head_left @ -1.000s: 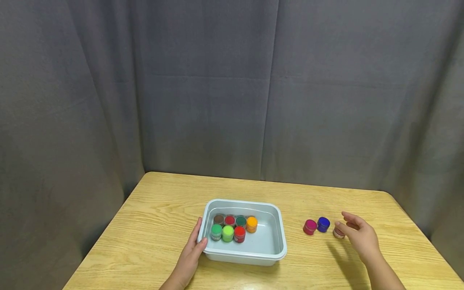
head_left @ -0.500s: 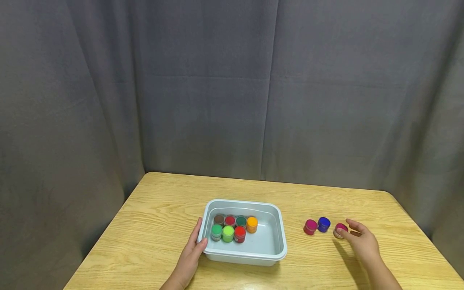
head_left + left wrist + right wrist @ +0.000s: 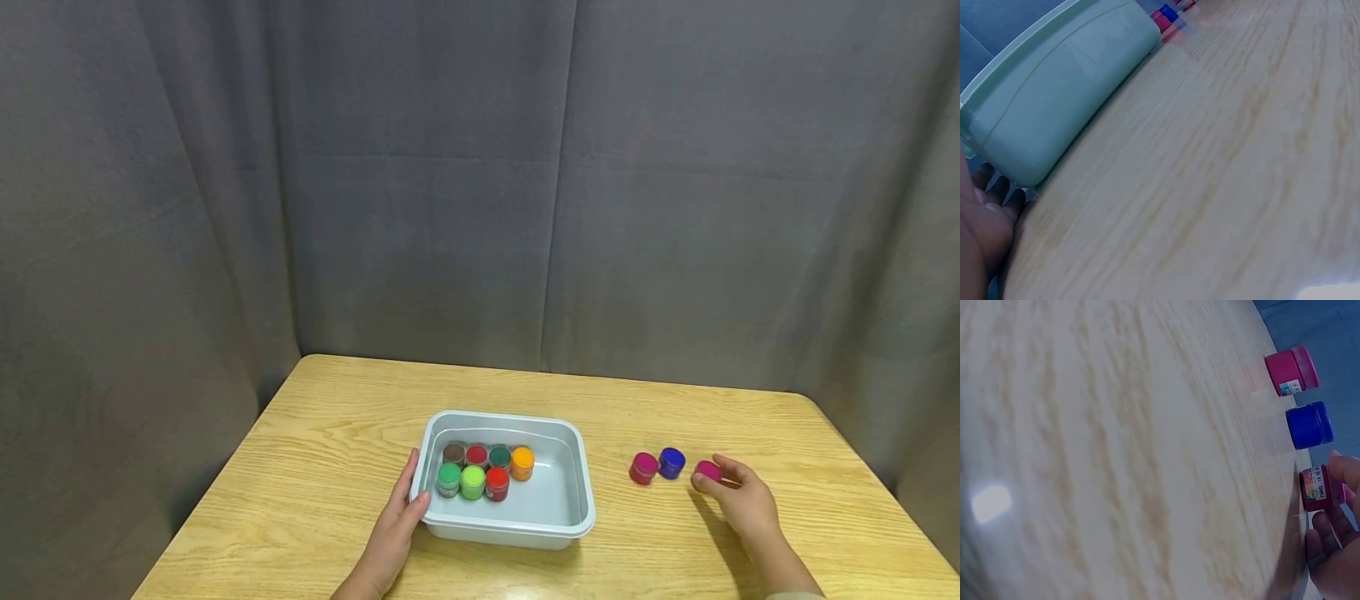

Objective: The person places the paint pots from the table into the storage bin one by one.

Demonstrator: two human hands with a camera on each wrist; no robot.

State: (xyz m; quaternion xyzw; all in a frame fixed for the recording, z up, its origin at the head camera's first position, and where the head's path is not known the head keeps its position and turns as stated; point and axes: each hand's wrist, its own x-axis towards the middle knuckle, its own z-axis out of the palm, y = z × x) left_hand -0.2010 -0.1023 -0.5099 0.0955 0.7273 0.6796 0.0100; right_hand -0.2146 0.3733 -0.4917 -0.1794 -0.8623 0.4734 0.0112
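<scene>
My left hand (image 3: pixel 390 525) grips the left end of a pale grey-blue plastic tub (image 3: pixel 551 508), thumb at the rim and fingers along the outer wall. Its fingers also show beside the tub's wall (image 3: pixel 1054 94) in the left wrist view. Far to the right, my right hand (image 3: pixel 752 504) pinches a small magenta paint jar (image 3: pixel 707 472) between thumb and fingers. That jar (image 3: pixel 1316 489) stands upright on the table, its printed label showing in the right wrist view. Beside it stand a blue jar (image 3: pixel 672 463) and another magenta jar (image 3: pixel 643 468).
Inside the tub, several jars stand in two rows toward the left, among them an orange jar (image 3: pixel 522 463), a red jar (image 3: pixel 497 483) and a light green jar (image 3: pixel 472 482). The wooden table (image 3: pixel 360 400) ends at a grey curtain (image 3: pixel 420 250) behind.
My right hand has lowered beside the rightmost magenta jar, and its thumb and fingers have come to the jar's sides. The left hand and the tub stay put.
</scene>
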